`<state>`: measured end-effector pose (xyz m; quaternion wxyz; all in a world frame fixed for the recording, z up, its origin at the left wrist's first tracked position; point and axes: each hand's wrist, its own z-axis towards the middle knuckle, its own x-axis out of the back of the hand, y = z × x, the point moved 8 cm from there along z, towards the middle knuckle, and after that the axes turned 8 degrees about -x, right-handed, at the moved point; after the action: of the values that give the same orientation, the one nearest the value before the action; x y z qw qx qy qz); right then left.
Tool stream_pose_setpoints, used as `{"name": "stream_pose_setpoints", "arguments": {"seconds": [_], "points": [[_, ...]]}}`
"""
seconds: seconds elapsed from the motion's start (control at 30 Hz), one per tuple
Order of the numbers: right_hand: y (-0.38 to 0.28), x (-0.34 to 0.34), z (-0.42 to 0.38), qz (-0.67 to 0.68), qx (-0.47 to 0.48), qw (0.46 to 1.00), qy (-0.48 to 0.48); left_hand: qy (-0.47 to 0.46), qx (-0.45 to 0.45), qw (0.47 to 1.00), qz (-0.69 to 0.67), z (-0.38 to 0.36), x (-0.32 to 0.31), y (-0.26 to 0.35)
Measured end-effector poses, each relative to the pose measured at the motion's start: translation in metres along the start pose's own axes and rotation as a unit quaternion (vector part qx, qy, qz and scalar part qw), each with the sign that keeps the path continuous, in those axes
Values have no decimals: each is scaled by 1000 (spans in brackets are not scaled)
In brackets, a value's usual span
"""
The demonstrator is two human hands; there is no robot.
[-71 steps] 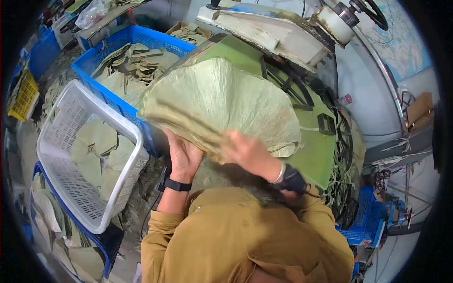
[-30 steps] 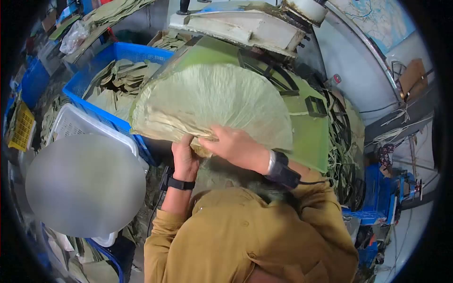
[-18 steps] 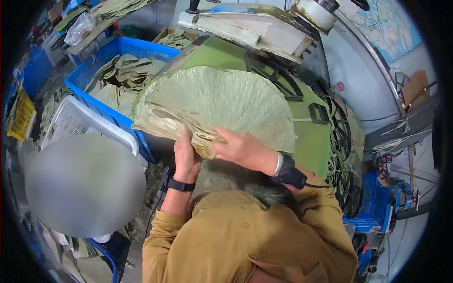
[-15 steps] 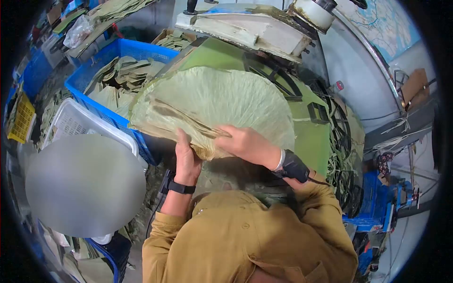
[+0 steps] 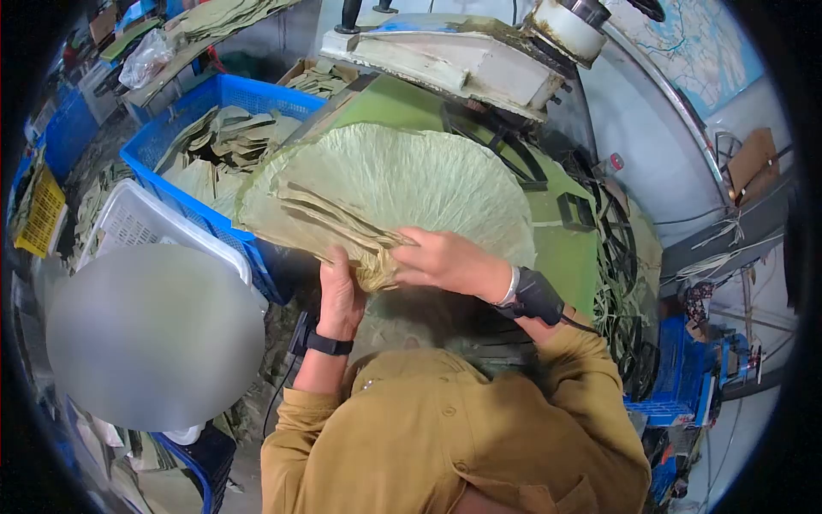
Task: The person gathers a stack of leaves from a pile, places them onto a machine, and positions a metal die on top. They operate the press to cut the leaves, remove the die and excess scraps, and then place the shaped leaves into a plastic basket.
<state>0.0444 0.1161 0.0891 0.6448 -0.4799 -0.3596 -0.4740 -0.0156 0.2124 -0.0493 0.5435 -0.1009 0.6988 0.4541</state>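
Note:
A large, pale green stack of dried lotus leaves (image 5: 402, 176) spreads like a fan over the green work surface. Near its lower edge, several brownish folds (image 5: 330, 214) gather towards a crumpled point. My left hand (image 5: 340, 295) grips this lower edge from beneath, thumb on top. Closed over the gathered folds, my right hand (image 5: 445, 261) pinches the leaves a little to the right. The undersides of the leaves and some fingers of both hands are hidden.
A blue crate (image 5: 223, 90) holding leaf pieces stands at the left, beside a white basket (image 5: 128, 214). A worn white machine head (image 5: 454, 64) overhangs the green surface (image 5: 565, 265). Black frames and green strips (image 5: 621, 291) lie at the right. A blurred round patch covers the lower left.
The brown folds have opened apart slightly and show more clearly. My left thumb has shifted a little right and down along the edge. Both hands keep their hold.

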Motion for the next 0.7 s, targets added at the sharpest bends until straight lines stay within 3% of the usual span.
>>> {"name": "stream_pose_setpoints", "arguments": {"seconds": [0.1, 0.13, 0.2, 0.3, 0.33, 0.37, 0.5, 0.7], "points": [[12, -1, 0, -6, -11, 1000, -2, -13, 35, 998, 40, -3, 2, 0], [19, 8, 3, -8, -9, 1000, 0, 38, 43, 997, 42, -4, 5, 2], [16, 49, -2, -213, 121, 962, 120, 47, 30, 996, 64, -2, 10, 0], [25, 135, -13, -170, -88, 961, 201, 66, 5, 995, 76, 2, 17, -7], [21, 161, -20, -190, -105, 954, 207, 75, -11, 994, 78, 2, 18, -6], [4, 183, -27, -262, -63, 931, 244, 83, -23, 993, 81, 2, 18, -7], [-35, 222, -48, -392, -85, 895, 193, 106, -40, 988, 106, 2, 14, -3], [27, 199, -96, -461, -131, 871, 113, 116, -24, 984, 137, 5, 23, -8]]}}
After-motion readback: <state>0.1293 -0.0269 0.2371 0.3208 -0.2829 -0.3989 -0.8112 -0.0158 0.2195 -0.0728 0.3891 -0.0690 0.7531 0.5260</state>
